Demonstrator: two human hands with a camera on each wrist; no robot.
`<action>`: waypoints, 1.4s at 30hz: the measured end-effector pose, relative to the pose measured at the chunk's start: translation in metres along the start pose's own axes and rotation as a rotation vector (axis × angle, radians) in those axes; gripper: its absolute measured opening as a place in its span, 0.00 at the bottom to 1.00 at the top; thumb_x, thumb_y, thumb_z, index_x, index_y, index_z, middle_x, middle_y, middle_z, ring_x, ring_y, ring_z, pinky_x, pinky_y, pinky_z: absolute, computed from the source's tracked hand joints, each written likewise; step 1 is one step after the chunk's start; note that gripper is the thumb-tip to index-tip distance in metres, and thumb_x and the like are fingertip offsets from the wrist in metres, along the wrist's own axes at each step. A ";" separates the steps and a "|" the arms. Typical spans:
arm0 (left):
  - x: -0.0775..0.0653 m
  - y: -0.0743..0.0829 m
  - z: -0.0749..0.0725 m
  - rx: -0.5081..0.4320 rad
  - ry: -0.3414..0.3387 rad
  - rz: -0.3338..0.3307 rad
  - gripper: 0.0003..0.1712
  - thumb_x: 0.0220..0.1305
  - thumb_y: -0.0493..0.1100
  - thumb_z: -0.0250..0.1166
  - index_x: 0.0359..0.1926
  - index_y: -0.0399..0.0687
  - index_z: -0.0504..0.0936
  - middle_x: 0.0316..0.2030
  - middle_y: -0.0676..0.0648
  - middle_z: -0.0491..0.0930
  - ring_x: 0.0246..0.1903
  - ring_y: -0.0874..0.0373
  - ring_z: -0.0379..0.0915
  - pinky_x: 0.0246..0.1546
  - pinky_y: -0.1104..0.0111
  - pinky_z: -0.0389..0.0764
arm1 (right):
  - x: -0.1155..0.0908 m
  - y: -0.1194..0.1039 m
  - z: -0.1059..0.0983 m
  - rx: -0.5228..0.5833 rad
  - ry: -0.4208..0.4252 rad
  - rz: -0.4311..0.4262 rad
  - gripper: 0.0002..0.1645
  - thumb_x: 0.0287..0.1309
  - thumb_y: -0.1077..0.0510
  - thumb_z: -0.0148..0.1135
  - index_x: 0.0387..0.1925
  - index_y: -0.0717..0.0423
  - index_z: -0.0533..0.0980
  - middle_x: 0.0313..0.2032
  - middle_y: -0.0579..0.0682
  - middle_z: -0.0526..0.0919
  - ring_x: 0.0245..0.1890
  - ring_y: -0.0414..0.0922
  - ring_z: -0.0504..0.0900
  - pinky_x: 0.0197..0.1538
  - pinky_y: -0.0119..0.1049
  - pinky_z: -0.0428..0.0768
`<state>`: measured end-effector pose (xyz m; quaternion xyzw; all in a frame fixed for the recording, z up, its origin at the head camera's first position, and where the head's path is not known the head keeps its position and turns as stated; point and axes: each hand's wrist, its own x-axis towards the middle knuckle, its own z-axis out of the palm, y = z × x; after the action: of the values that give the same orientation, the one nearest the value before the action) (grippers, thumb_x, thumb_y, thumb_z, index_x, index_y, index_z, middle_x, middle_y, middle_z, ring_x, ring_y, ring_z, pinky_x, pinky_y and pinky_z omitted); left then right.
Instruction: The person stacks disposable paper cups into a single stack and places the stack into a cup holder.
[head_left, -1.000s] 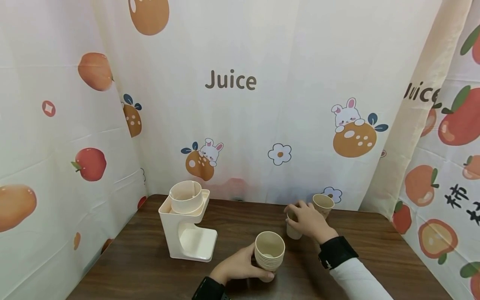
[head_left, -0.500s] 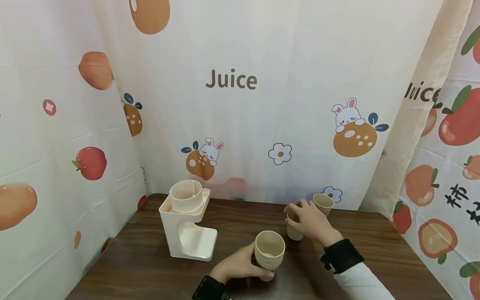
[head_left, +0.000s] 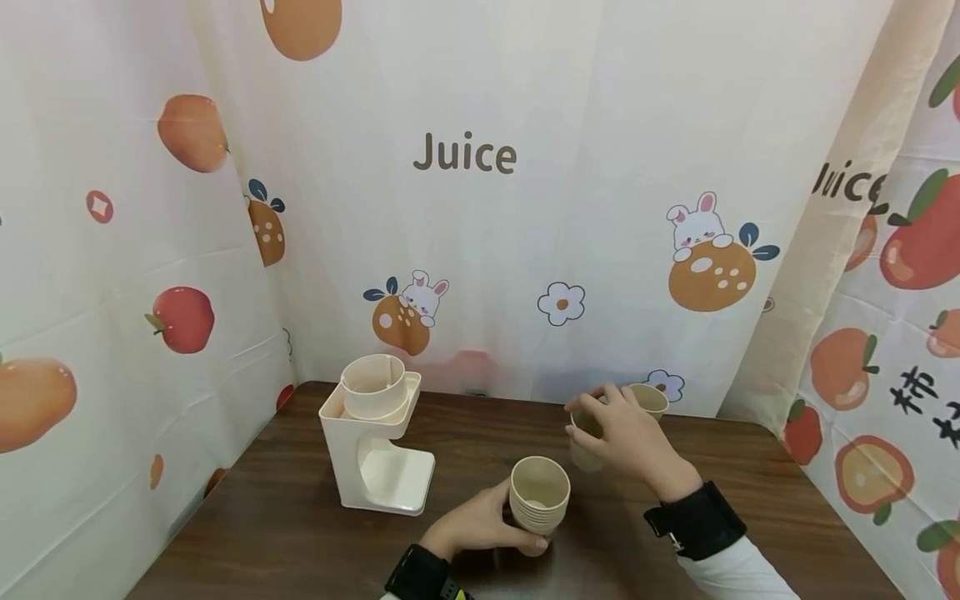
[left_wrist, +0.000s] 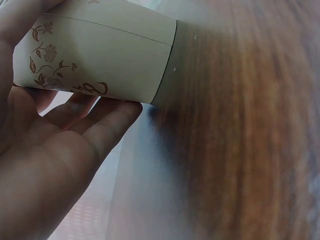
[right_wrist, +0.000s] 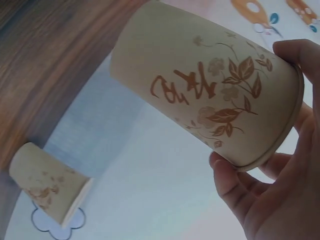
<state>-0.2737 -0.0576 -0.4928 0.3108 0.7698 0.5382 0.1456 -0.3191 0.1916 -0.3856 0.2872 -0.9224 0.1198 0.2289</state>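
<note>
A stack of cream paper cups (head_left: 538,518) stands near the front middle of the table, gripped by my left hand (head_left: 480,525) with the thumb at its front. In the left wrist view the outermost cup (left_wrist: 100,55) shows a brown flower print. Farther back and to the right, my right hand (head_left: 633,433) pinches a single paper cup (right_wrist: 200,85) at its rim, thumb on one side and fingers on the other. Behind that hand is another paper cup (head_left: 651,402), partly hidden in the head view; the right wrist view shows it upright on the table.
To the left stands a cream plastic stand (head_left: 345,458) with a flat base and a round open cylinder (head_left: 372,392) on top. A fruit-printed curtain (head_left: 480,233) encloses the brown wooden table (head_left: 262,517) at the back and both sides.
My right wrist has shifted slightly right and toward me, and the cup in that hand is slightly higher. The left hand keeps its hold on the stack. The head view has tilted slightly.
</note>
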 end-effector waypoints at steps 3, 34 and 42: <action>0.000 0.000 -0.001 -0.001 -0.002 0.013 0.42 0.50 0.53 0.71 0.64 0.68 0.59 0.53 0.56 0.75 0.51 0.64 0.69 0.51 0.60 0.72 | 0.001 -0.005 -0.005 -0.004 0.039 -0.017 0.14 0.54 0.38 0.61 0.42 0.31 0.76 0.44 0.48 0.73 0.44 0.52 0.69 0.35 0.48 0.77; 0.000 -0.002 -0.001 -0.048 -0.034 0.012 0.40 0.52 0.51 0.70 0.63 0.67 0.60 0.52 0.58 0.75 0.49 0.63 0.71 0.50 0.64 0.74 | -0.006 -0.066 -0.053 0.090 0.100 -0.152 0.17 0.56 0.36 0.57 0.48 0.25 0.74 0.47 0.40 0.72 0.41 0.41 0.65 0.34 0.39 0.73; 0.000 0.000 -0.002 -0.075 -0.044 0.019 0.39 0.52 0.50 0.70 0.62 0.68 0.61 0.51 0.57 0.75 0.49 0.62 0.71 0.50 0.63 0.73 | -0.007 -0.078 -0.051 0.112 0.081 -0.180 0.17 0.58 0.37 0.56 0.50 0.23 0.72 0.50 0.40 0.72 0.43 0.40 0.65 0.34 0.40 0.74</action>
<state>-0.2748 -0.0587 -0.4921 0.3241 0.7428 0.5608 0.1691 -0.2503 0.1496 -0.3382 0.3763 -0.8747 0.1615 0.2593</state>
